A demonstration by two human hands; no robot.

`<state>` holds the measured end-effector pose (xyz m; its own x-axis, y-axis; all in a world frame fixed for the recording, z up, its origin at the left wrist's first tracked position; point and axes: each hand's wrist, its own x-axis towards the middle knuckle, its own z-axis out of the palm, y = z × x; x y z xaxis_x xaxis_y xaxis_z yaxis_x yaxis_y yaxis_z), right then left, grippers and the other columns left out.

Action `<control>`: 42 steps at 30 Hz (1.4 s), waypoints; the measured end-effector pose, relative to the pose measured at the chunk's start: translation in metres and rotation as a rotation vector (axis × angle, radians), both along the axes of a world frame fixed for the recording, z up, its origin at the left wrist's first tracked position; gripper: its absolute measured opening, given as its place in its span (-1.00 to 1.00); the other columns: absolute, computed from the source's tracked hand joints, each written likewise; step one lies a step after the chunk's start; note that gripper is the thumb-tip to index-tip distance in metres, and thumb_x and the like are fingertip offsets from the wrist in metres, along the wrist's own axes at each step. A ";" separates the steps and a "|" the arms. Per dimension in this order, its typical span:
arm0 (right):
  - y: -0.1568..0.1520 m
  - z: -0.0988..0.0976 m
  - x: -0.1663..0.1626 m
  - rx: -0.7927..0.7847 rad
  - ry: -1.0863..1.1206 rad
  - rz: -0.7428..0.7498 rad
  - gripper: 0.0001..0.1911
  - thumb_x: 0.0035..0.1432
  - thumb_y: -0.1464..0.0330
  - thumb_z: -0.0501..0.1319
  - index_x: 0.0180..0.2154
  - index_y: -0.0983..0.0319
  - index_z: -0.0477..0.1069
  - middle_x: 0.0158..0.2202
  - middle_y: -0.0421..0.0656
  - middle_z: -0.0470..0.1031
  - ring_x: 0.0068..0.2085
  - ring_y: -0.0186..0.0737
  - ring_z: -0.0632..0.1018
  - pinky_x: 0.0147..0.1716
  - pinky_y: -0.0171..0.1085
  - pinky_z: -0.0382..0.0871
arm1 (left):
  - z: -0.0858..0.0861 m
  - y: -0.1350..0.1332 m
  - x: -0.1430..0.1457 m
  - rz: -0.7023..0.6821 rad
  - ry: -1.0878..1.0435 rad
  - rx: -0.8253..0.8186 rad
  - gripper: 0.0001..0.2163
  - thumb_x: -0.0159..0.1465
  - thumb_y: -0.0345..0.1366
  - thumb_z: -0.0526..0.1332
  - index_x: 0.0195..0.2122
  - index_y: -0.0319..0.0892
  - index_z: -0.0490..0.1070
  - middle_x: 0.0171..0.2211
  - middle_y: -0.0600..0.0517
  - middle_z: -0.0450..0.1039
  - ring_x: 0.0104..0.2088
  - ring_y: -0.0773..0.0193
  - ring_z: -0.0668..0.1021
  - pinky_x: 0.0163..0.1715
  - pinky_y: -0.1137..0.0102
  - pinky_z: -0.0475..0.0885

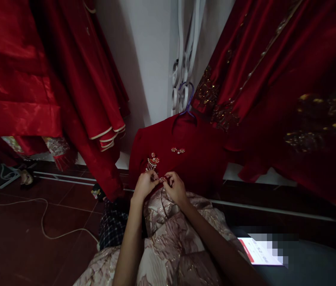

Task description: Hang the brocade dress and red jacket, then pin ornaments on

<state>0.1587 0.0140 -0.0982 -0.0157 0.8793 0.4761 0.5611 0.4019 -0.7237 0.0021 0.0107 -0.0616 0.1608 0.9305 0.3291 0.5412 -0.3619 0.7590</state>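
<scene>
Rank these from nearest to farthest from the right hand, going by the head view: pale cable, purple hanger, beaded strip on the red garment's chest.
1. Beaded strip, a little above the right hand, on the red garment.
2. Purple hanger, higher up, at the garment's neck.
3. Pale cable, off to the left, on the floor.

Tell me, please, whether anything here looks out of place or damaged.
Only the thin cream cable stands out: it curves loosely across the dark red tiled floor at left, looking untidy. I see no spill or damage.
</scene>
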 end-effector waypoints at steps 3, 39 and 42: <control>0.000 0.000 0.000 0.002 0.007 0.001 -0.83 -0.01 0.36 0.11 -0.29 0.22 0.33 -0.39 -0.20 0.41 -0.49 -0.36 0.35 -0.42 -0.35 0.26 | -0.001 0.000 0.002 -0.003 -0.031 -0.026 -0.89 0.09 -0.26 0.23 -0.46 -0.18 0.37 -0.48 0.08 0.46 -0.46 0.38 0.49 -0.43 0.52 0.33; -0.005 -0.014 0.006 0.089 0.166 -0.084 -0.89 -0.01 0.47 -0.08 -0.37 0.18 0.08 -0.45 -0.23 0.23 -0.41 -0.27 0.34 -0.33 -0.28 0.18 | 0.003 0.044 0.045 0.182 -1.263 -0.247 -0.73 -0.07 -0.28 0.37 -0.33 -0.26 0.50 -0.17 -0.09 0.51 -0.22 0.33 0.53 -0.06 0.37 0.32; -0.005 -0.013 0.006 0.093 0.161 -0.081 -0.89 -0.01 0.47 -0.09 -0.37 0.18 0.08 -0.46 -0.23 0.22 -0.41 -0.27 0.34 -0.34 -0.29 0.18 | 0.006 0.048 0.052 0.285 -1.217 -0.202 -0.78 -0.05 -0.31 0.34 -0.36 -0.27 0.48 -0.27 -0.07 0.54 -0.23 0.32 0.54 -0.04 0.35 0.31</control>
<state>0.1646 0.0094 -0.1114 0.1364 0.8269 0.5456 0.4743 0.4290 -0.7688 0.0536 0.0589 -0.0556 -0.3592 0.9328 -0.0289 -0.5042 -0.1679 0.8471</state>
